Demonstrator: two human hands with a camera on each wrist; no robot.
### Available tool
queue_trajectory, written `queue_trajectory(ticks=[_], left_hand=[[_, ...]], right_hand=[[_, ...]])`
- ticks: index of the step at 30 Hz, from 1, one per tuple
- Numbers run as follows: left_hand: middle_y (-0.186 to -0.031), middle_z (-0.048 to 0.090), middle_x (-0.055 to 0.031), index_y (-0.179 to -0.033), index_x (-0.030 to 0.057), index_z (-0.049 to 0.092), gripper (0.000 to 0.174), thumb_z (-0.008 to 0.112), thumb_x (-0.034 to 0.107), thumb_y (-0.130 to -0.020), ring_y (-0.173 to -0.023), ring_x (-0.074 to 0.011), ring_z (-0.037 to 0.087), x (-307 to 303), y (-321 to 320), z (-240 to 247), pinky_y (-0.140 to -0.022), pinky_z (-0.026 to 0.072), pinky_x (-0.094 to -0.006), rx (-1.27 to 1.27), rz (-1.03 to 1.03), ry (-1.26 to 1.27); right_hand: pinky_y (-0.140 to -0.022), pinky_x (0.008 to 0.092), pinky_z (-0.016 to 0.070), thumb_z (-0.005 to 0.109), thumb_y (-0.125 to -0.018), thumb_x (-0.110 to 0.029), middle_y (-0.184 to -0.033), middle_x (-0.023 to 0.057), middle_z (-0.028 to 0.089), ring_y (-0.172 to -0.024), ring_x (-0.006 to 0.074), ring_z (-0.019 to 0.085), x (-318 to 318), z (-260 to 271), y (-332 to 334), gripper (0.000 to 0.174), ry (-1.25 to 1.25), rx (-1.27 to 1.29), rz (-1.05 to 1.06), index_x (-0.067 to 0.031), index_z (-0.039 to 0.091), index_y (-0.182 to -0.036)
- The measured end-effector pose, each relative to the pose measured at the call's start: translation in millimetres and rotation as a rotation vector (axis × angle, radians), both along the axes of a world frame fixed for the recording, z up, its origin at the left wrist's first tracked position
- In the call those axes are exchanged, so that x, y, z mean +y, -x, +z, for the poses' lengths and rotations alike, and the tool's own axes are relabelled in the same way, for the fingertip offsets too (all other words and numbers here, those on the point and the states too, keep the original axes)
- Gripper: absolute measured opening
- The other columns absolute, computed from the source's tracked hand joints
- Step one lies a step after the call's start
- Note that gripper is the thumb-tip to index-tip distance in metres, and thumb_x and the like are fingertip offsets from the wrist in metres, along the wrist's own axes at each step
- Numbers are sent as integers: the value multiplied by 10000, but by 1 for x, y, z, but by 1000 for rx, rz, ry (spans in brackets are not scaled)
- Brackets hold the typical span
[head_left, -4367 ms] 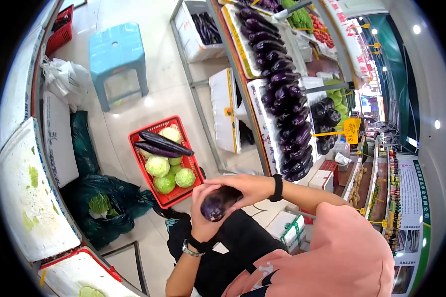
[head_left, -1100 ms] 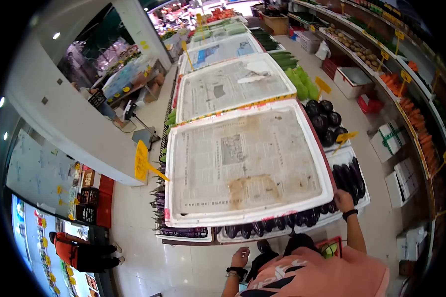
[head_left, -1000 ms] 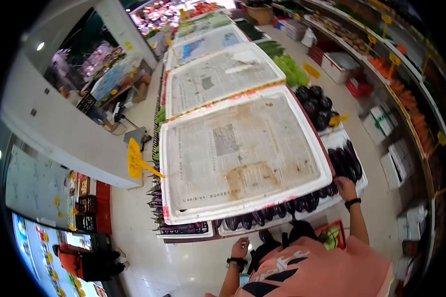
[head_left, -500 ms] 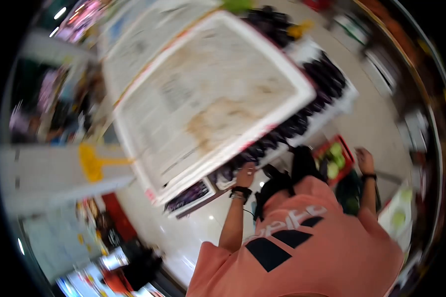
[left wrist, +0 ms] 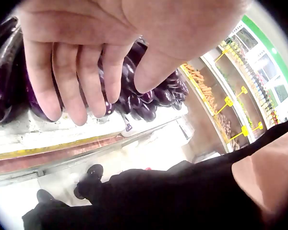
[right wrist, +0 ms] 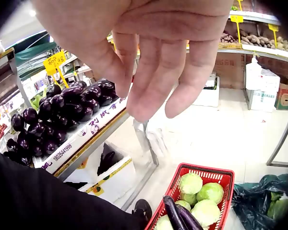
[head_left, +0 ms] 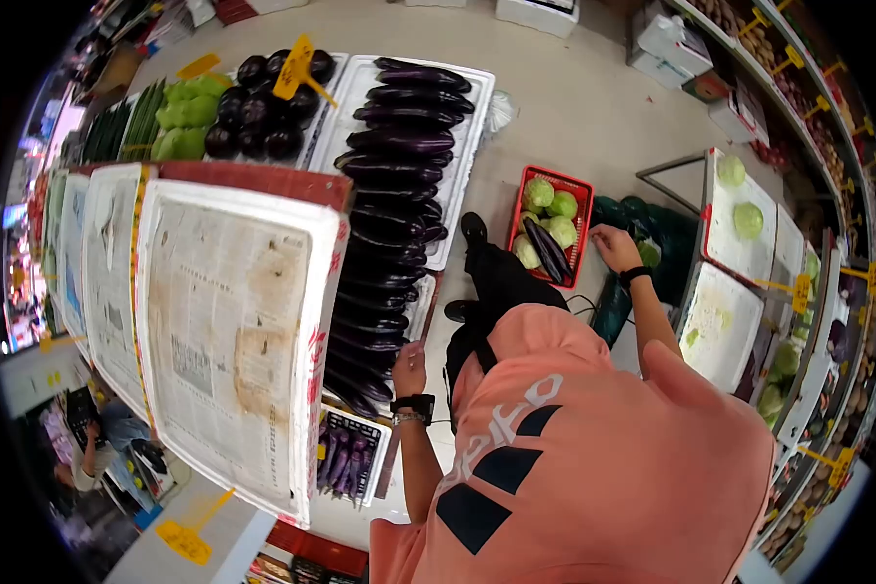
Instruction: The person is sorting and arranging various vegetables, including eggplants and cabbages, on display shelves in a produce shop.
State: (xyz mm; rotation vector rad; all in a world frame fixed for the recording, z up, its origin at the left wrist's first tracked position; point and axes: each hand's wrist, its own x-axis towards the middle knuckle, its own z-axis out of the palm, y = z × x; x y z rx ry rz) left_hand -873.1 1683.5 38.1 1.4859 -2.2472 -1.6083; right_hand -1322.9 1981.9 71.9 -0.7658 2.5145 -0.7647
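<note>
In the head view, the left hand [head_left: 410,371] is beside the lower end of a long row of eggplants [head_left: 399,209] in white trays. Its fingers are loosely bent; at this angle I cannot tell whether they touch the nearest eggplant. The right hand [head_left: 617,248] hangs relaxed and empty just beside a red basket [head_left: 587,219] on the floor. The basket holds pale green cabbages [head_left: 561,230] with dark basket eggplants [head_left: 547,251] lying across them. A dark green bag [head_left: 667,229] lies next to the basket. Round eggplants [head_left: 261,112] sit beyond the row, with a yellow tag [head_left: 295,66] over them, and a newspaper-lined tray [head_left: 219,321] stands to the left.

In the left wrist view, the left hand is spread wide, 4 fingers pointing down and the thumb apart, in front of the glossy eggplants, gripping nothing. The white tray edge runs below the fingertips, above the worktop [left wrist: 53,160]. 2 dark shoes [left wrist: 94,171] show lower down, and carrots [left wrist: 200,79] fill a shelf on the far side.

In the right wrist view, the right hand is open, fingers slightly bent and holding nothing. Below it, the red basket holds the cabbages and 2 long basket eggplants, side by side. An open white box [right wrist: 116,177] with a dark eggplant inside stands under the display.
</note>
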Motion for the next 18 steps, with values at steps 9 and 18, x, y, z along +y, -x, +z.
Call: queue_trajectory(ticks=[9, 18], left_hand=[[-1050, 699, -151, -1164, 43, 626, 234, 597, 164, -965, -947, -270, 692, -18, 59, -6, -822, 543, -354, 0, -141, -2], [-1030, 710, -131, -1172, 35, 635, 272, 598, 220, -976, -943, -216, 690, -17, 120, 9, -836, 526, -321, 61, -330, -77]], right_hand=[[-728, 444, 538, 617, -874, -152, -879, 167, 700, -805, 339, 686, 21, -48, 12, 163, -86, -25, -79, -56, 683, -989], [-716, 411, 536, 589, -898, -129, -895, 134, 711, -799, 303, 690, 19, -19, -17, 228, 7, -119, -192, -68, 657, -1107]])
